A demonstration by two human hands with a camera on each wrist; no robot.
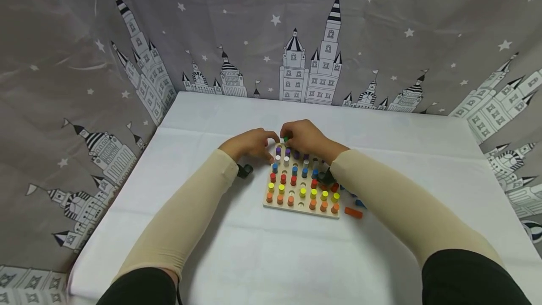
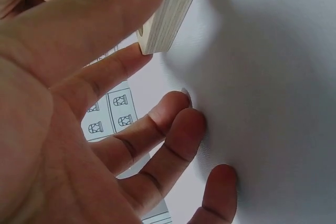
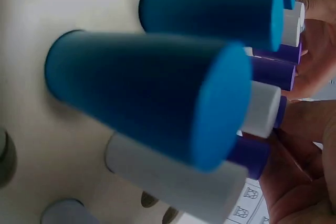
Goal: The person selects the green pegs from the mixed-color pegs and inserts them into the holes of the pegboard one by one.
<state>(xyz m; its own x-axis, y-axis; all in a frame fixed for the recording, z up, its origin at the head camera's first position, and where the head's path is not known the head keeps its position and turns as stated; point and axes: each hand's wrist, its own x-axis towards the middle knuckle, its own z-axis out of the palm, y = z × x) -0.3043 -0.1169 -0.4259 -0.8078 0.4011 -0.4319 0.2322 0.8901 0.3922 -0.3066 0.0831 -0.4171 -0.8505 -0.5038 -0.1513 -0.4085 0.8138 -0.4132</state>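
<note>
A pale wooden pegboard (image 1: 302, 212) lies on the white table, with upright pegs in rows of orange, yellow, red, blue, white and purple. At its far left corner my right hand (image 1: 306, 135) pinches a green peg (image 1: 285, 140); whether the peg sits in a hole is hidden by the fingers. My left hand (image 1: 251, 145) holds that same corner, its thumb along the left side and its index finger (image 2: 118, 72) touching the corner. The left hand's other fingers rest loosely on the cloth. Close to the right wrist camera stand blue pegs (image 3: 136, 87) and white pegs (image 3: 178, 177).
A loose orange peg (image 1: 353, 212) lies just right of the board. Beside it are loose blue pegs (image 1: 360, 203), partly covered by the right forearm. Behind the table hangs a grey curtain (image 1: 237, 8) printed with castles and stars.
</note>
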